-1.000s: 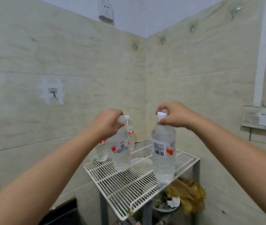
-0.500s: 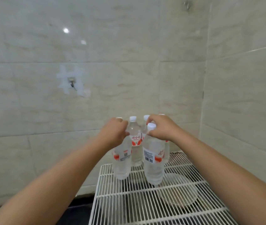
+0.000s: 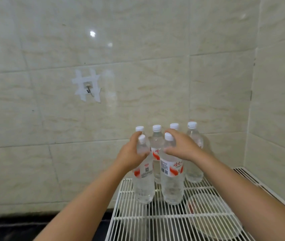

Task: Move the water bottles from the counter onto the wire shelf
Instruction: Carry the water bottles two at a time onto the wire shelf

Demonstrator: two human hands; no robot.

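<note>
- Cream marble-look wall tiles (image 3: 155, 87) meet in a corner behind a white wire shelf (image 3: 173, 221), on which six clear plastic water bottles with white caps and red-and-white labels stand upright near the far edge.
- Front left bottle (image 3: 143, 185): the left hand (image 3: 132, 156) is wrapped around its shoulder, fingers curled below the cap.
- Front right bottle (image 3: 172, 181): the right hand (image 3: 181, 146) curves over its neck with loosened fingers; whether they press it cannot be told.
- Four more bottles form the back row, the rightmost back bottle (image 3: 194, 153) nearest the corner.
- A taped metal wall hook (image 3: 88, 88) sits on the tiles to the upper left.
- A round pale plate (image 3: 213, 218) shows under the shelf wires.
</note>
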